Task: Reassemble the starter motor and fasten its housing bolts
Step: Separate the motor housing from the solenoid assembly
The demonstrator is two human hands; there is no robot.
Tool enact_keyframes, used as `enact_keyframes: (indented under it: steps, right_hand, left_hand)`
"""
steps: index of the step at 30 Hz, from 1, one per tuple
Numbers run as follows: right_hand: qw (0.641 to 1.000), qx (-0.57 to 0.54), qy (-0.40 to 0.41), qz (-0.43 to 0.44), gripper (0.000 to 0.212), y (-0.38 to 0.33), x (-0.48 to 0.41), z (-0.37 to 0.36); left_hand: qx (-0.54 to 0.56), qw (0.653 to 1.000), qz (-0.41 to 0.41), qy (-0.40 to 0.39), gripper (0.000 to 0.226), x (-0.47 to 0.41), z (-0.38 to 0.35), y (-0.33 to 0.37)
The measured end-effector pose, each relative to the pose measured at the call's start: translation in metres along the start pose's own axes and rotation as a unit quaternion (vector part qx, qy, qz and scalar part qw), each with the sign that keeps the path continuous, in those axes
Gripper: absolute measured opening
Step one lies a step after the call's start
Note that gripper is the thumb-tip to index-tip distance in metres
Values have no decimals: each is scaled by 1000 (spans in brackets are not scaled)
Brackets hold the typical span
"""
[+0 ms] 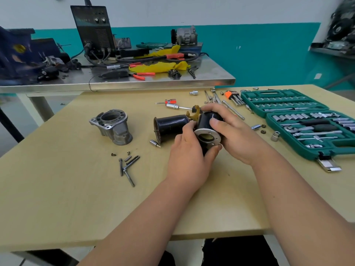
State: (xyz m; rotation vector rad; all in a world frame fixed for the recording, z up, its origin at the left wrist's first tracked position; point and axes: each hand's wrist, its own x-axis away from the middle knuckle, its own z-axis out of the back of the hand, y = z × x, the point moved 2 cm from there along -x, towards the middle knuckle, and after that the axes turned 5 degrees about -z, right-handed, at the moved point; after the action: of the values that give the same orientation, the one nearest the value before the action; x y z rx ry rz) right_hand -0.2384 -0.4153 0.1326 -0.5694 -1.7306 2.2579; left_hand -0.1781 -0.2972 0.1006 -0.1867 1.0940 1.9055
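Note:
Both hands hold a black cylindrical starter part with a silver ring face and a tan plastic fork at its back, just above the wooden table. My left hand cups it from below and the left. My right hand grips it from the top and right. A second black cylinder housing lies on its side just behind my left hand. The grey cast aluminium nose housing stands to the left. Several long housing bolts and small screws lie loose in front of it.
An open green socket set case fills the table's right side. Loose sockets, hex keys, a small screwdriver and extension bars lie behind my hands. A steel bench with a welder, cables and pliers stands beyond.

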Motion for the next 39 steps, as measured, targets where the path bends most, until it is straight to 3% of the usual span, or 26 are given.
enact_keyframes:
  steps: [11,21,26,29,35,39]
  right_hand:
    - [995,-59,73,33,33,-2,-3,-8]
    - [984,-145,42,93,25,-15,5,-14]
    - [987,-119,44,102,27,-20,5,-19]
    - [992,-75,3,102,27,-24,4,-20]
    - [988,71,-124,50,71,-24,-6,-11]
    - [985,121,-107,55,72,-20,-13,-7]
  left_hand:
    - [48,999,-25,8,82,1,1,-1]
    - [41,992,-81,92,83,6,8,8]
    - [44,993,-60,90,86,5,7,7]
    - [71,993,-16,88,85,6,7,6]
    - [125,987,62,74,80,10,2,0]
    - [137,986,68,70,77,8,2,-2]
